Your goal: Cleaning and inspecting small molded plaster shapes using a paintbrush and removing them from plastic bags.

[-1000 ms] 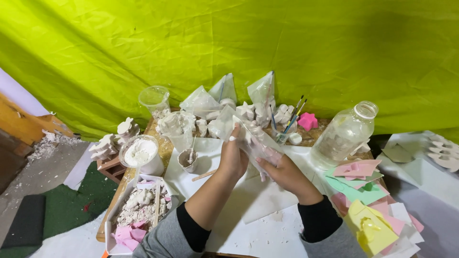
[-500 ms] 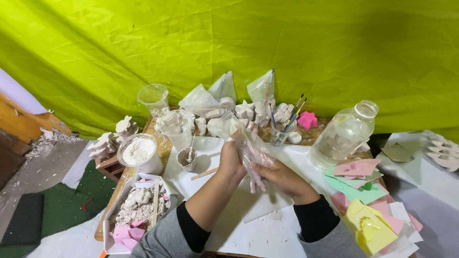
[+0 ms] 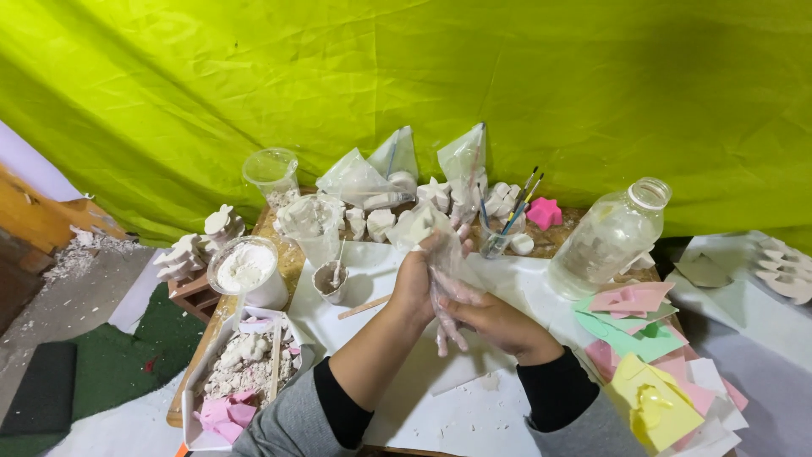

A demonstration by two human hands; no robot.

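My left hand [image 3: 416, 283] is raised over the middle of the white table sheet [image 3: 474, 406], fingers up inside a clear plastic glove [image 3: 441, 269]. My right hand [image 3: 495, 322] sits just below and to the right of it, gripping the loose end of that glove near the left wrist. Both forearms wear black cuffs under grey sleeves. Just left of the hands stands a small cup [image 3: 331, 282] of grey-white paste with a stick in it, and a wooden stick [image 3: 364, 306] lies on the sheet beside it.
White plaster figures [image 3: 423, 216] and clear piping bags [image 3: 359, 179] crowd the back edge. A tub of white powder [image 3: 247, 271] and a tray of plaster scraps [image 3: 245, 364] are left. A glass bottle [image 3: 611, 239], a brush jar [image 3: 497, 241] and coloured foam sheets [image 3: 643, 355] are right.
My left hand has pushed further up into the glove, and my right hand has drawn the glove's end down toward the wrist. The view has shifted slightly.
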